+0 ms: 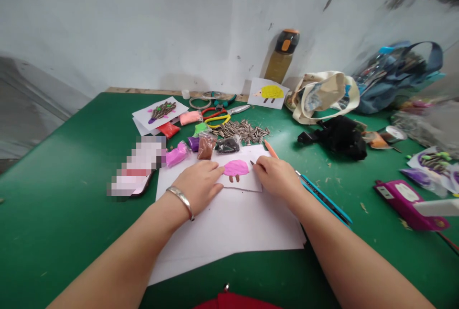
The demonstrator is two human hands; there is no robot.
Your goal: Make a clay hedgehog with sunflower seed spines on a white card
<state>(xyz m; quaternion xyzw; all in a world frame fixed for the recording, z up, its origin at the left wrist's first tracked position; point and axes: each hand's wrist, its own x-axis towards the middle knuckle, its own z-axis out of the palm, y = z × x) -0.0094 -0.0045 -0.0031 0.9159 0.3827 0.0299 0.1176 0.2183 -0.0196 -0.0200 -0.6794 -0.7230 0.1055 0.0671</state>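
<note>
My left hand [199, 182], a silver bangle at its wrist, lies with fingers stretched over the left side of a small white card [247, 185]. On the card is a flat pink clay shape [235, 168] with two brown clay legs. At the card's right edge my right hand [274, 175] pinches a sunflower seed [252, 162], its dark tip pointing toward the pink shape. Larger white paper sheets [229, 232] lie underneath. Just beyond the card is a pile of sunflower seeds [244, 131]. Bagged clay, including black [228, 145] and brown [207, 147], sits behind my left hand.
Yellow-handled scissors [218, 118] lie behind the clay bags. A yellow hedgehog picture [268, 93] leans near a bottle [282, 58] at the wall. A blue cutter [324, 199] lies beside my right forearm. A blurred-out phone-like object [138, 168] is at left, a canvas bag [322, 96] at right.
</note>
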